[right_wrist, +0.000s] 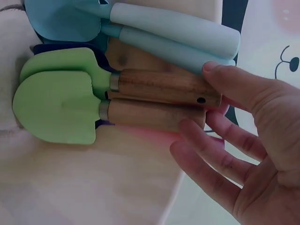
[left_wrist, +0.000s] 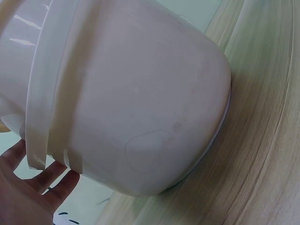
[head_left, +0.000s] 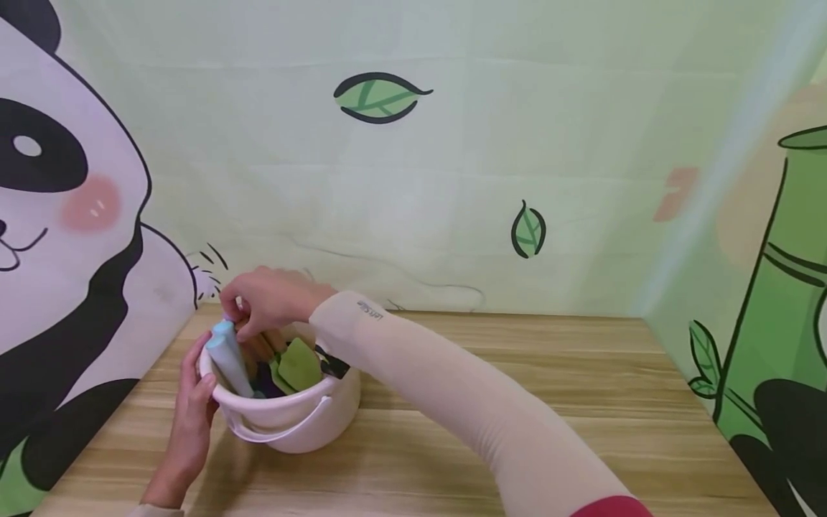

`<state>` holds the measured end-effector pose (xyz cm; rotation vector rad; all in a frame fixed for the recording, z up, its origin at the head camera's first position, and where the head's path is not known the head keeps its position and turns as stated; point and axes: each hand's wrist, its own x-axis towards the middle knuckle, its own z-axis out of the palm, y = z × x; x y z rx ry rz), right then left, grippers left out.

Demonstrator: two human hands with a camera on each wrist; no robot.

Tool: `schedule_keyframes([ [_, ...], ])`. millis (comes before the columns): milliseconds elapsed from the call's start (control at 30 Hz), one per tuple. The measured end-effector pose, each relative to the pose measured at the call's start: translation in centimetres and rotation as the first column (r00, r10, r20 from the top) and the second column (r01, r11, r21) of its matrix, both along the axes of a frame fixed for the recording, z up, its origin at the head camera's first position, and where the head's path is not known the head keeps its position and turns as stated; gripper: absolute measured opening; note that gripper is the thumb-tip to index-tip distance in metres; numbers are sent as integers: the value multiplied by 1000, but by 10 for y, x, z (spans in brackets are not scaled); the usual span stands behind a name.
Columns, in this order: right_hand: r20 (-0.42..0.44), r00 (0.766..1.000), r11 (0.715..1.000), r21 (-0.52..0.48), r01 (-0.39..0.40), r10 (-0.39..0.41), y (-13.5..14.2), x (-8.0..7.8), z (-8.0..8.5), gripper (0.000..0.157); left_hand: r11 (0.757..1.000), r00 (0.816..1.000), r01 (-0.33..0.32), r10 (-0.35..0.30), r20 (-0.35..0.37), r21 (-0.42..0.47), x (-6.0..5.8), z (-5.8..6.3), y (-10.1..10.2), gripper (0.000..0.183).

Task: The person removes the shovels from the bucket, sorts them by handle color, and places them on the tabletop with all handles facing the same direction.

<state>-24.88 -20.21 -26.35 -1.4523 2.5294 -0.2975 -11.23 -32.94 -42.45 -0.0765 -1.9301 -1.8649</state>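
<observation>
A white bucket (head_left: 316, 424) stands on the table with several small garden tools upright inside. My left hand (head_left: 194, 402) grips its rim on the left side; in the left wrist view, fingers (left_wrist: 61, 187) touch the wall below the rim. Over the opening, my right hand (head_left: 278, 294) has thumb and index finger about the handle end of a green trowel with a wooden handle (right_wrist: 164, 86). Another green trowel (right_wrist: 56, 108) lies alongside, its handle by the middle finger. Two light blue handles (right_wrist: 183, 30) sit next to the thumb. Dark blue and pink tools are partly hidden behind.
The bucket's carrying handle (head_left: 284, 433) hangs down at its front. The wood-grain table (head_left: 439, 459) extends to the right. A printed cloth backdrop (head_left: 452, 143) with a panda, leaves and bamboo rises behind and at both sides.
</observation>
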Motion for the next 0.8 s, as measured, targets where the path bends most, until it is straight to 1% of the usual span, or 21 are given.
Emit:
schedule_keyframes([
  [200,-31,999,1000,1,19,-19,-5,4,-1,19,1000,1000,8,-8,5,-3,1,1,0,58],
  [400,-20,1000,1000,-9,12,-12,-7,3,-2,16,1000,1000,11,-11,-4,4,0,1,0,58],
  [800,-19,1000,1000,-27,6,-7,-3,3,-3,15,1000,1000,5,-5,-19,4,1,0,1,58],
])
